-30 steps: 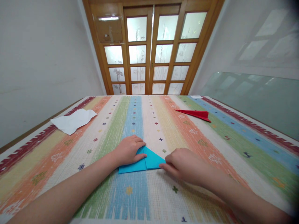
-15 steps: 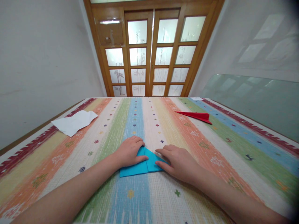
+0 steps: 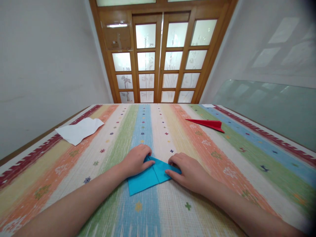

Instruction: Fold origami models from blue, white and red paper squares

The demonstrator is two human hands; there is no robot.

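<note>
**Entry: blue folded paper under 2 hands, striped worktop**

Item 1. Blue paper, folded, with a crease line running down its middle. It lies flat near the front centre of the worktop, on the blue stripe of the woven cover, its near-left corner pointing toward the person.

Item 2. Left hand. Fingers curled and pressed down on the far-left part of the blue paper, thumb lying along the fold. It pins the sheet and does not lift it.

Item 3. Right hand. Fingers bent, tips on the right corner of the blue paper. Whether they pinch a flap or merely press on it cannot be told; the corner is hidden beneath them.

Item 4. Red paper plane, finished, lying well apart on the far right of the worktop.

Item 5. White sheet, loose and slightly rumpled, at the far-left edge.

Item 6. Wooden door with frosted panes, behind the worktop.

Risk notes, as judgement:
- The woven cover looks soft, so a crease pressed on it may come out rounded or wander off line.
- If the left hand eases off while the right works the corner, the sheet could pivot and the 2 halves end up uneven.
- A hard pull at the hidden corner could tear or crumple the thin paper.
</note>
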